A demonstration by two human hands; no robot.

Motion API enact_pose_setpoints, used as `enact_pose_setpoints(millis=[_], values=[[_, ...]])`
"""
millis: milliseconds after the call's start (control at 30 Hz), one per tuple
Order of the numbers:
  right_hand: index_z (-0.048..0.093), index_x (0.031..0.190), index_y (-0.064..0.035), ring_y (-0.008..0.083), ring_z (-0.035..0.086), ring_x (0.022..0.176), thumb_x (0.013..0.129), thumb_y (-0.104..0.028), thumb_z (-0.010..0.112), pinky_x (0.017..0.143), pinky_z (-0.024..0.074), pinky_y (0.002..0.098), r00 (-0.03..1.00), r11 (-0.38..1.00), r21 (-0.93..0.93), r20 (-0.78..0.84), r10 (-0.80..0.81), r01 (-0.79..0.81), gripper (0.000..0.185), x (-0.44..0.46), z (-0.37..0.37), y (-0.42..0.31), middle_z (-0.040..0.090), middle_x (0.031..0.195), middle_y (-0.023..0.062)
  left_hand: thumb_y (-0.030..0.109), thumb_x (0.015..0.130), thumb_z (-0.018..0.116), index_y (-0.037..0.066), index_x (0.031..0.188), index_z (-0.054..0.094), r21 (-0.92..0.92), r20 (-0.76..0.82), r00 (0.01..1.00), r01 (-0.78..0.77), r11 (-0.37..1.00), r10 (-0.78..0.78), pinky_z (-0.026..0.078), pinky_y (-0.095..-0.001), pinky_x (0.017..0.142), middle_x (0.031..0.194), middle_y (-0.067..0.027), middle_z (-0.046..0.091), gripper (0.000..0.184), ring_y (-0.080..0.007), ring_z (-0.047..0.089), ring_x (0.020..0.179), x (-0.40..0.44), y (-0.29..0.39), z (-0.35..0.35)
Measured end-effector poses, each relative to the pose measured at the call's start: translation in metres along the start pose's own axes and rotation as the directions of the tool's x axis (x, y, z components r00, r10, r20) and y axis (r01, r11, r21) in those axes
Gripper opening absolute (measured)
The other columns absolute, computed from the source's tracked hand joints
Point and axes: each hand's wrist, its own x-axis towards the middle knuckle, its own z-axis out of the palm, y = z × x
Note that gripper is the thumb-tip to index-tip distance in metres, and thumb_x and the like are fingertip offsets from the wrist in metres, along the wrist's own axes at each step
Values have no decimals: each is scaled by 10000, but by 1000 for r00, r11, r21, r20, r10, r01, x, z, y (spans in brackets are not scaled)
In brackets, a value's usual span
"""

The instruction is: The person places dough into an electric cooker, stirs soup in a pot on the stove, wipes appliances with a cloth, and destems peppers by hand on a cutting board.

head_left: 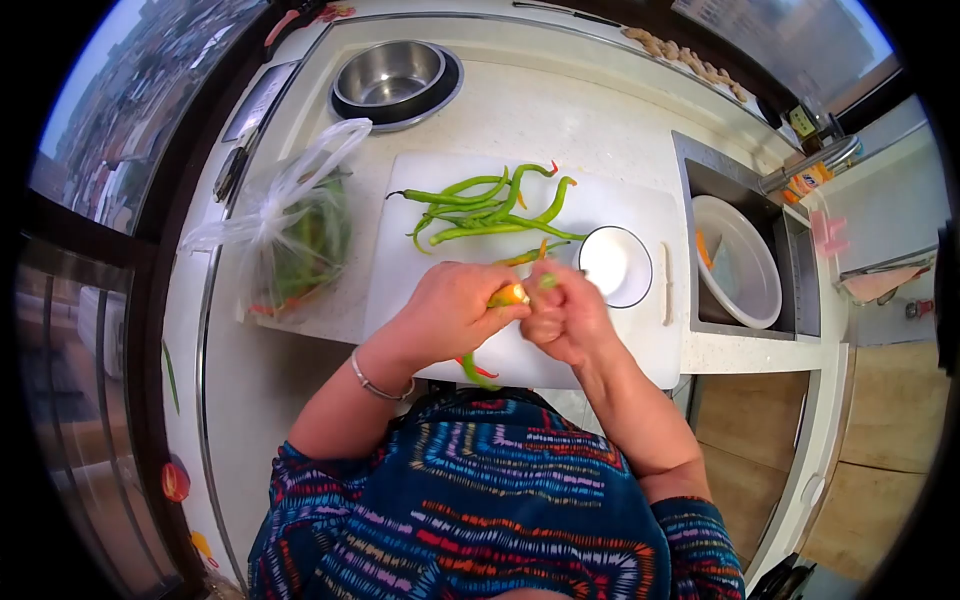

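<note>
My left hand [450,308] is closed around a chili pepper [509,295], whose yellow-orange end pokes out between thumb and forefinger. Close against it, my right hand [566,318] is curled shut and slightly blurred; a small green piece [546,282] shows between its fingers. Below my left hand, green and red pepper ends [478,372] stick out over the front of the white cutting board [640,355]. Several long green chili peppers [490,212] lie in a pile on the board beyond my hands. A white bowl with a dark rim [615,266] stands right of them.
At the left lies a tied clear plastic bag [300,235] with more green peppers inside. A steel bowl [390,75] stands at the back. On the right, a white basin [755,270] sits in the sink [700,170], beneath a faucet [815,165]. Ginger roots [685,58] line the back ledge.
</note>
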Motion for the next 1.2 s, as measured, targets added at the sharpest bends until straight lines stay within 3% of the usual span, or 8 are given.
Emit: enact_pose_setpoints(millis=[100, 233, 333, 633, 867, 1000, 1133, 1200], values=[[366, 583, -97, 85, 231, 374, 879, -232, 369, 343, 189, 212, 936, 914, 305, 139, -323, 270, 325, -19, -22, -23, 302, 477, 5, 167, 710, 649, 27, 805, 549, 178, 127, 985, 90, 980, -114, 411, -373, 567, 681, -148, 545, 197, -321, 543, 633, 3, 4, -13], [435, 638, -76, 108, 311, 395, 844, -154, 381, 367, 260, 218, 925, 924, 46, -51, -377, 379, 227, -40, -24, -26, 397, 534, 30, 156, 708, 631, 20, 831, 535, 382, 52, 986, 126, 915, -158, 436, -363, 624, 788, -148, 566, 207, -309, 557, 760, 20, -20, 14], [539, 783, -52, 129, 432, 479, 769, -38, 435, 415, 334, 239, 913, 944, -97, -240, -331, 316, 106, -38, -38, -9, 488, 614, 52, 98, 706, 588, 23, 839, 528, 538, -12, 994, 98, 837, -109, 447, -369, 660, 834, -140, 560, 164, -292, 549, 820, 41, -37, 58], [522, 834, -40, 56, 316, 464, 786, -57, 502, 394, 239, 194, 881, 956, -272, -418, -221, 110, 54, -25, -48, 4, 377, 582, -29, 103, 735, 531, 63, 777, 560, 677, -71, 995, -4, 736, 71, 429, -353, 660, 765, -88, 558, 65, -241, 550, 782, 47, -72, 74], [530, 922, -23, 65, 313, 419, 822, -124, 506, 379, 266, 212, 836, 798, -598, -470, -282, -68, 144, 2, -47, 9, 393, 571, -25, 135, 683, 655, 64, 944, 539, 650, 28, 999, -6, 760, -16, 432, -384, 699, 873, -92, 539, 295, -284, 526, 863, 38, -76, 65], [500, 1030, -4, 84, 359, 411, 844, -180, 508, 360, 313, 238, 676, 619, -781, -502, -539, -86, 256, 31, -79, 34, 411, 587, -2, 131, 695, 648, 52, 969, 517, 499, -233, 969, 196, 844, -88, 443, -395, 703, 894, -104, 531, 314, -300, 523, 885, 32, -60, 53], [491, 1005, -14, 96, 378, 396, 846, -197, 518, 354, 331, 250, 632, 767, -641, -597, -494, -7, 244, 49, -58, 22, 419, 565, 2, 127, 714, 631, 37, 946, 515, 542, -123, 969, 246, 804, -213, 447, -390, 703, 916, -124, 532, 275, -307, 533, 886, 29, -54, 51], [517, 916, 12, 220, 504, 440, 815, -210, 532, 450, 411, 341, 692, 713, -697, -552, -465, -77, 244, 58, -70, 18, 540, 605, 123, 124, 718, 626, 36, 922, 524, 547, -77, 981, 193, 815, -180, 445, -391, 705, 907, -129, 541, 245, -309, 537, 880, 26, -60, 58]])
